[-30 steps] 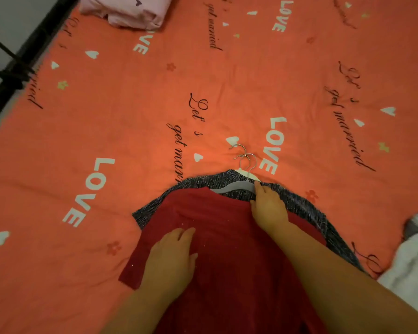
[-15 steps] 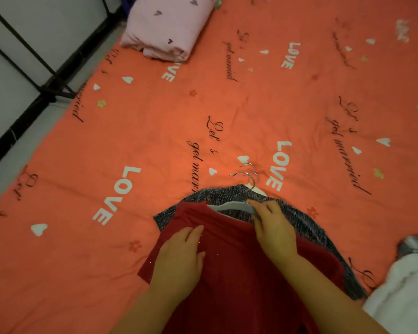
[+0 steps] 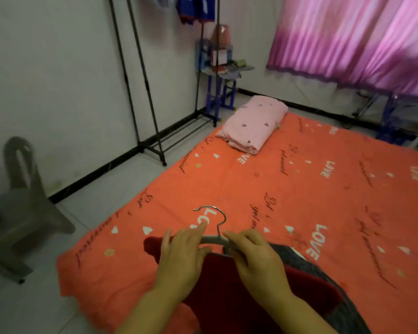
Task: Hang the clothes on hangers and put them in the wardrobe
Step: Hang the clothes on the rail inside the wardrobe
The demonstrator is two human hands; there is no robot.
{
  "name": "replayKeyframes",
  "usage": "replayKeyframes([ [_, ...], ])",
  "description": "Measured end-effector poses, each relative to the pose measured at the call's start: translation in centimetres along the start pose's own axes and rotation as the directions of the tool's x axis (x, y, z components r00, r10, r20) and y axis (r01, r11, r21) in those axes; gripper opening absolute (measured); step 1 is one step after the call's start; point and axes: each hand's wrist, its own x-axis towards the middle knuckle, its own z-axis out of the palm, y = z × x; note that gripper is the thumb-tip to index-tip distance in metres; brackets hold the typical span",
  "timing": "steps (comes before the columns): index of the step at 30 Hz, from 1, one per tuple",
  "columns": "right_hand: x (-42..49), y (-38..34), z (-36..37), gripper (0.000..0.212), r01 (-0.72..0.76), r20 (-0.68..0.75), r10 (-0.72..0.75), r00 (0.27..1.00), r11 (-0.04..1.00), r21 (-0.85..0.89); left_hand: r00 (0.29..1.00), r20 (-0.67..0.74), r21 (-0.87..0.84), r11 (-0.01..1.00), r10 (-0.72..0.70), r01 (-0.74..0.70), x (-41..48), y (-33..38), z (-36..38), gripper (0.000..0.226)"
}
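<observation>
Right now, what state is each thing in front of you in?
Grey plastic hanger with metal hook: gripped by both hands, hook up.
Dark red garment: on that hanger, partly lifted.
Grey speckled garment: flat on the bedsheet.
Left hand: closed on hanger.
Right hand: closed on hanger.
Black metal clothes rack: standing, lower part bare.

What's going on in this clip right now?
A person kneeling or standing at an orange bedspread holds a grey hanger with both hands: the left hand on one shoulder of it, the right hand on the other. A dark red garment hangs from or lies under the hanger, over a grey speckled garment. The hanger's metal hook points away from the person. A black clothes rack stands by the wall ahead; the red garment is not on it yet.
</observation>
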Motion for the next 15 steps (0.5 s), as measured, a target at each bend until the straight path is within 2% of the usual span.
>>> replayKeyframes([
  [4, 1.0, -11.6, 2.0, 0.038, 0.167, 0.029, -0.169, 0.985, 0.984, 0.063, 0.987, -0.133, 0.028, 0.995, -0.088, 0.092, -5.6, -5.9, -10.0, 0.06],
  [7, 1.1, -20.5, 4.2, 0.041, 0.297, 0.06, -0.303, 0.951, 0.951, 0.085, 0.956, -0.228, -0.002, 0.982, -0.185, 0.19, -10.3, -10.7, -17.2, 0.052],
  [10, 1.1, -28.5, 6.7, 0.044, 0.394, 0.043, -0.397, 0.917, 0.916, 0.071, 0.877, -0.341, -0.075, 0.939, -0.339, 0.334, -15.5, -15.1, -23.8, 0.042],
  [12, 1.0, -33.5, 8.5, 0.045, 0.441, 0.041, -0.447, 0.894, 0.892, 0.095, 0.82, -0.437, -0.077, 0.923, -0.37, 0.376, -19.0, -17.7, -28.0, 0.04],
  [15, 0.6, -40.9, 12.1, 0.042, 0.52, 0.118, -0.538, 0.835, 0.84, 0.154, 0.756, -0.524, 0.002, 0.887, -0.393, 0.462, -24.0, -21.1, -34.5, 0.039],
])
